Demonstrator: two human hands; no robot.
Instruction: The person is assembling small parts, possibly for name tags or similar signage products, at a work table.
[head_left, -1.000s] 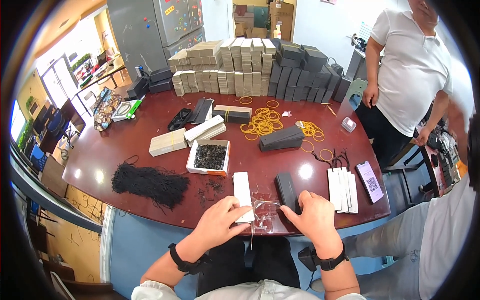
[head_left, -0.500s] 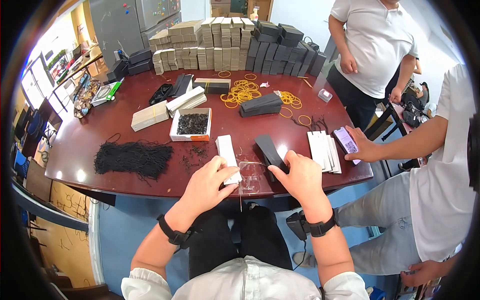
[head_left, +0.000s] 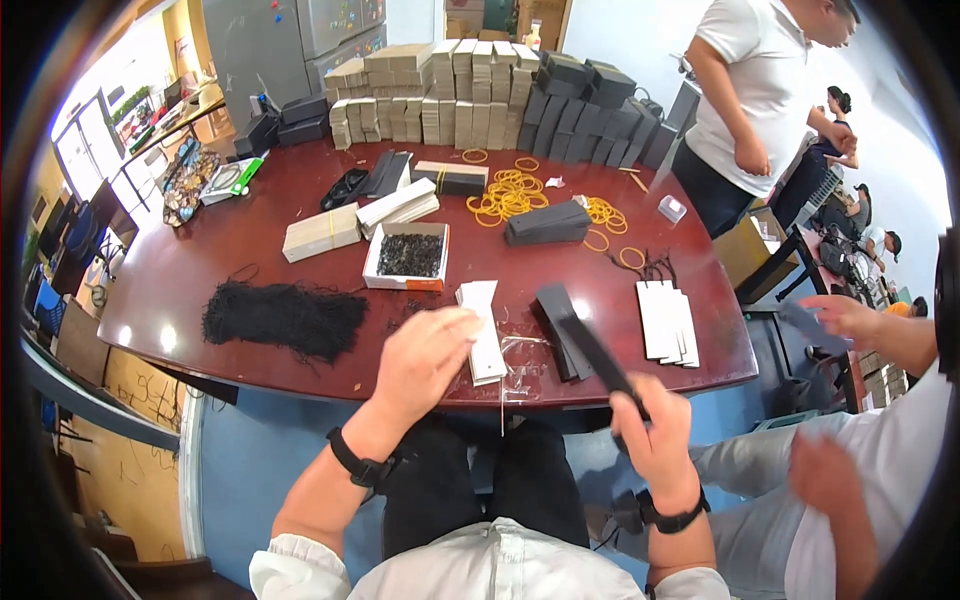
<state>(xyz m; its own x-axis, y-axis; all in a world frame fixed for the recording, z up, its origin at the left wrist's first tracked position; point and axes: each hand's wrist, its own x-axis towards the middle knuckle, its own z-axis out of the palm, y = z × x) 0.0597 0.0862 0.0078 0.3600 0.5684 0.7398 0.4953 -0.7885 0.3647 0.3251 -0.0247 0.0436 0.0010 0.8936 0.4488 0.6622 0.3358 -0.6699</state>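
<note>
My left hand (head_left: 428,362) is closed with its fingers together against the left edge of a small stack of white cards (head_left: 487,340); its fingertips are partly hidden. A long black card (head_left: 598,355) is in my right hand (head_left: 657,432), pinched between thumb and fingers and smeared by motion. It slants up to the left, over a small pile of black cards (head_left: 566,350) on the table. Between the white and black stacks, a clear plastic piece with a thin metal rod (head_left: 503,395) lies at the table's front edge.
Black cords (head_left: 285,318), a box of small black pieces (head_left: 408,284), yellow rubber bands (head_left: 512,190) and corded white tags (head_left: 667,322) lie on the red table (head_left: 180,290). Card stacks (head_left: 440,115) line the back. A co-worker's hand (head_left: 845,318) is at the right; another person (head_left: 745,110) stands behind.
My right hand has moved right and toward me, drawing a black card off its pile. My left hand has shifted on the white stack. The co-worker's phone has left the tabletop.
</note>
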